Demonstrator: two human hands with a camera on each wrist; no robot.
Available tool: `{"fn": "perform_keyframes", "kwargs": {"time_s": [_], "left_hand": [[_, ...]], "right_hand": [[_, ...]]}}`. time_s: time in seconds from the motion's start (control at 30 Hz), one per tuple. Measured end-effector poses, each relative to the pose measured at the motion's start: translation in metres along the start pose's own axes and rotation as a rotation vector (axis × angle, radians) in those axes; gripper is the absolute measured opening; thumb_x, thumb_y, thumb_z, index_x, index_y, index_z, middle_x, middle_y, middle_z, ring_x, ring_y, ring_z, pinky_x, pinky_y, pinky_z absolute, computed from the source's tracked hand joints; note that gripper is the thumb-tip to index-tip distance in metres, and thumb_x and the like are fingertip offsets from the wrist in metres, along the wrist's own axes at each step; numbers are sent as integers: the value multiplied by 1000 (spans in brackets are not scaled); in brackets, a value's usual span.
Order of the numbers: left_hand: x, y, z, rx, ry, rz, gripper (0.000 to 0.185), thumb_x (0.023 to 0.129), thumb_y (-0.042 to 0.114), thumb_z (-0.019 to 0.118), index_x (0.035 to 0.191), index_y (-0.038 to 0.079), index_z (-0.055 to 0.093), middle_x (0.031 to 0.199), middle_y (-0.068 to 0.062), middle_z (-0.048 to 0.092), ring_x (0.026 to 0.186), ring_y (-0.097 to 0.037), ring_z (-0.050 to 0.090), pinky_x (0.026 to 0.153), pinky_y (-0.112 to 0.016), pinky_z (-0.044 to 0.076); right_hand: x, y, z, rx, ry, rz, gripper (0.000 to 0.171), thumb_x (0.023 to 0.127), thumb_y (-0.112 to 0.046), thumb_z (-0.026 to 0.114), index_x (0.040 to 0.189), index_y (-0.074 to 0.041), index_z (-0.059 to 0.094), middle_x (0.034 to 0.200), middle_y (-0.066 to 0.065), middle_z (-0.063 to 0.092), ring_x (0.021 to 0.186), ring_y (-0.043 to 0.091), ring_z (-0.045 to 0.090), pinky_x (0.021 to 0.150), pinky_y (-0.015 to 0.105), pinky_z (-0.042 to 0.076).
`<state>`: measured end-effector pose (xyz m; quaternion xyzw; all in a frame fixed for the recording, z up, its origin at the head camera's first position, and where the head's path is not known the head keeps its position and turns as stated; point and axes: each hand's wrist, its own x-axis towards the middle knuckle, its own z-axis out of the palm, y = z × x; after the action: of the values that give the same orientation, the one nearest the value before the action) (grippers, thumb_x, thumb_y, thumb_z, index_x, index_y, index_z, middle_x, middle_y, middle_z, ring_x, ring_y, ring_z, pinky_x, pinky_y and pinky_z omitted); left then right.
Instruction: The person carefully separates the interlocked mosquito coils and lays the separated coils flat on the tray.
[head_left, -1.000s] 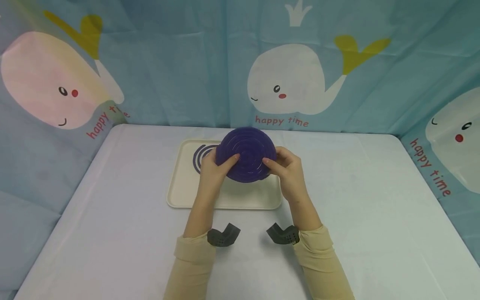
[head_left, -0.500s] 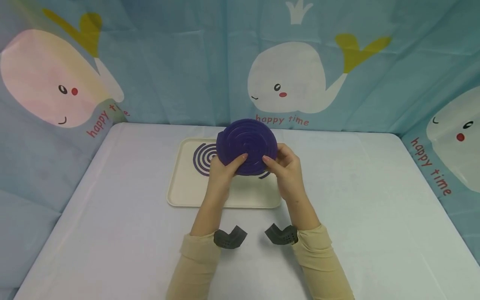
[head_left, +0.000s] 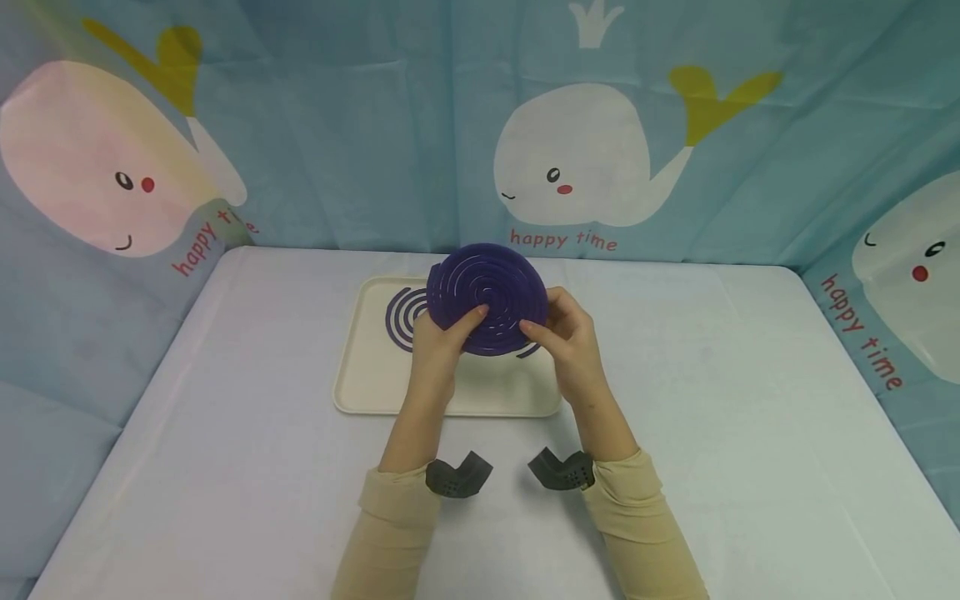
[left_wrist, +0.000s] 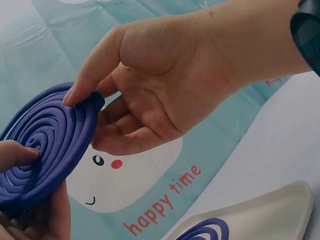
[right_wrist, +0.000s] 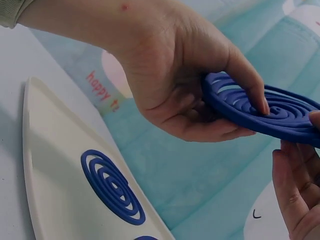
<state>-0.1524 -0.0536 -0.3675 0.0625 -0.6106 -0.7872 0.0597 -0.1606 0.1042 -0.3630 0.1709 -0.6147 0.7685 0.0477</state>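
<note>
Head view shows both hands lifting a purple spiral coil disc (head_left: 487, 298) above the cream tray (head_left: 360, 392). The left hand (head_left: 438, 346) pinches its left edge, thumb on the face and fingers curled behind; the right hand (head_left: 566, 337) pinches the right edge likewise. A single loose purple spiral (head_left: 402, 317) lies on the tray, seemingly flat, on the white table (head_left: 750, 417).

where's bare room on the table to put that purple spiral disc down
Bare tabletop runs between the cream tray and the right curtain, and likewise between the tray and the left curtain. The tray's near left corner is bare too. It is crowded at the tray's middle: a loose spiral lies there, under the purple disc held by left hand and right hand.
</note>
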Motion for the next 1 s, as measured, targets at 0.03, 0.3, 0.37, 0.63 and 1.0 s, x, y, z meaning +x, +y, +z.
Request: {"fn": "perform_keyframes", "kwargs": {"time_s": [0.03,0.3,0.37,0.63,1.0], "left_hand": [[0,0,0,8,4,3,44,80,7,72,120,-3,58,113,-16,65,100,-23,64,87,-31,52],[2,-1,1,134,109,88,45,78,11,75,117,-5,59,112,-17,64,104,-26,61,93,-33,47],[2,0,1,161,140,110,45,78,12,75,116,-6,59,111,-18,64,103,-27,61,93,-33,47],[3,-1,0,215,156,134,47,78,14,76,116,-8,59,111,-20,64,104,-30,61,93,-36,47],[1,0,-2,179,152,142,51,79,12,74,123,-4,53,120,-16,60,113,-26,56,101,-33,40]], "right_hand": [[0,0,0,1,-2,-5,25,80,8,61,93,-13,59,88,-2,62,81,13,57,71,22,52],[0,0,-2,-25,0,-9,18,82,7,63,100,8,59,90,1,64,78,15,62,66,27,56],[0,1,-2,-60,14,-5,22,84,8,61,104,16,57,90,0,65,74,14,63,62,28,56],[0,1,-2,-67,56,-20,27,83,12,58,109,20,57,87,1,64,69,14,63,58,25,56],[0,0,-3,-31,71,10,21,90,3,50,94,21,61,79,2,64,66,14,62,60,27,56]]}}
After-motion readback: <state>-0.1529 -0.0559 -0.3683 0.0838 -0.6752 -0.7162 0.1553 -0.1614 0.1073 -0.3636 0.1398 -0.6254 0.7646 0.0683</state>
